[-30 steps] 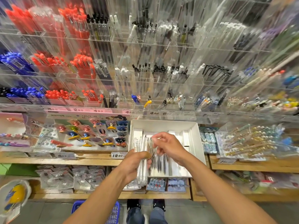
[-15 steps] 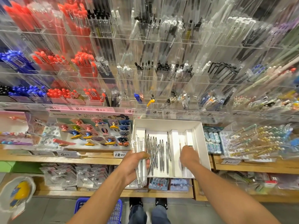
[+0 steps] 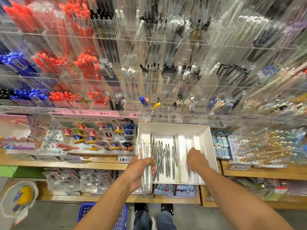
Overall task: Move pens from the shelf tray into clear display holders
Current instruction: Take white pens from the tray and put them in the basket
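Observation:
A white cardboard tray sits on the wooden shelf, with several slim silver pens lying in its middle compartment. My left hand grips a bundle of clear-bodied pens upright at the tray's left edge. Inside the tray's right compartment, my right hand has its fingers curled down on a thin clear pen that lies there. Above the shelf, rows of clear display holders rise up the wall; many hold red, blue, black and clear pens.
Price tags line the wooden shelf edge. Left of the tray stands a card of small clips; to its right are blue packets and decorated pens. A blue basket sits on the floor by my feet.
My right hand left the bundle in my left hand and dropped into the tray's right compartment, where it stays. My left hand keeps holding the bundle at the tray's left edge.

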